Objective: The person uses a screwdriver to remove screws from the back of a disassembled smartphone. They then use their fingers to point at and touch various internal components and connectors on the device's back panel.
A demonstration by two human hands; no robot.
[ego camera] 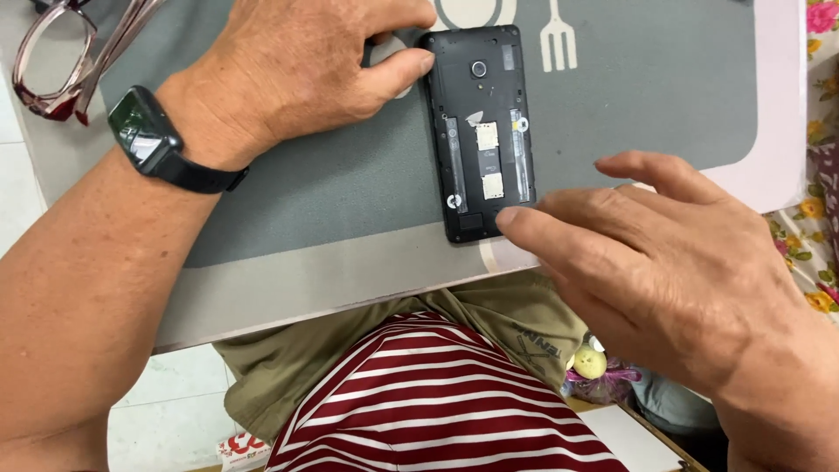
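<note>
Phone [481, 131] with back cover off lies face down on the grey placemat [350, 183]. Left hand [297, 74] pins the phone's top-left edge with its thumb, grasping nothing. Right hand [664, 262] loose, fingertip on the phone's bottom corner. Risk: an uneven push could skid the phone toward the mat's near edge, or a finger could smear the exposed card slots.

phone [482, 131]: black, back cover off, lying face down on grey mat [332, 183] | left hand [297, 74]: thumb tip against the phone's upper left edge, dark smartwatch [144, 131] on wrist | right hand [664, 253]: fingertip on the phone's lower right corner | eyeglasses [65, 57]: red-framed, folded, at top left
</note>
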